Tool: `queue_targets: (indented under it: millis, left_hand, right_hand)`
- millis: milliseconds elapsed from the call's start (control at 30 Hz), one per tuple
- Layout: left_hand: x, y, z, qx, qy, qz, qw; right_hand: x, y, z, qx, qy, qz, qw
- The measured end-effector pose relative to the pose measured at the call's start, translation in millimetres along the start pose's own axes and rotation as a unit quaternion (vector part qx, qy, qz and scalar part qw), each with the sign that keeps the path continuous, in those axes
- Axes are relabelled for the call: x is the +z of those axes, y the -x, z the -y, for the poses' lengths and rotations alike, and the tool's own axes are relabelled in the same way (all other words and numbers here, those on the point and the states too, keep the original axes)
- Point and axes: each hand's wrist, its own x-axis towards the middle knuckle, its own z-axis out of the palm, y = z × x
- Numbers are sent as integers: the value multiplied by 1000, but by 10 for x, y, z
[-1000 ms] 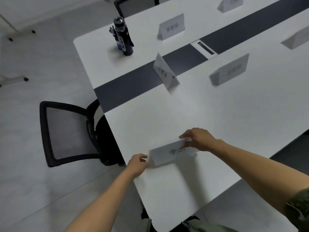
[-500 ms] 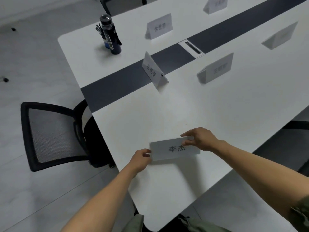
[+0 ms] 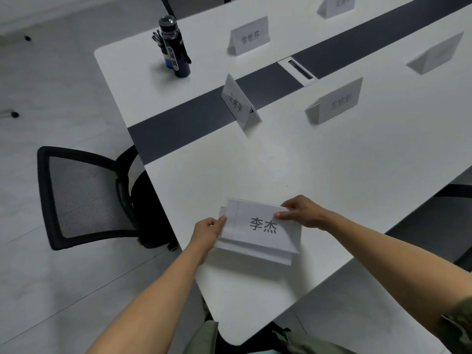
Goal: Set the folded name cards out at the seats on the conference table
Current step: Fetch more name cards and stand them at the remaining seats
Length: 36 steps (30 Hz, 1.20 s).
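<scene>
White card [image 3: 258, 227] is pinched at both ends: left hand [image 3: 208, 232] on its left edge, right hand [image 3: 302, 212] on its top right corner. It's low over the table [image 3: 357, 162] edge. You're mid-placement; next, stand it tented, then release.

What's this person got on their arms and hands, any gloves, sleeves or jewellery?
No gloves: the left hand and right hand are bare, with no ring, watch or bracelet visible. The left forearm is uncovered as far as the picture shows. The right forearm is uncovered up to a sleeve of mottled olive green, camouflage-like, at the lower right edge.
</scene>
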Motion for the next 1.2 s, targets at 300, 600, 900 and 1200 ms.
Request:
queue_targets:
  millis: [300,600,900,1200]
  left_hand:
    - [-140,-8,2,-85,96,31,991]
    - [-469,61,-92,-90,145,29,985]
    - [-1174,299,-204,-34,164,-177,970]
    - [-2919,905,-233,94,219,-269,933]
  right_hand:
    - [-312,122,-91,28,-91,-83,992]
    - [-428,202,-252,76,-144,-161,973]
    - [-67,50,404,39,-165,-160,973]
    - [819,-227,2092,-51,-141,-128,980]
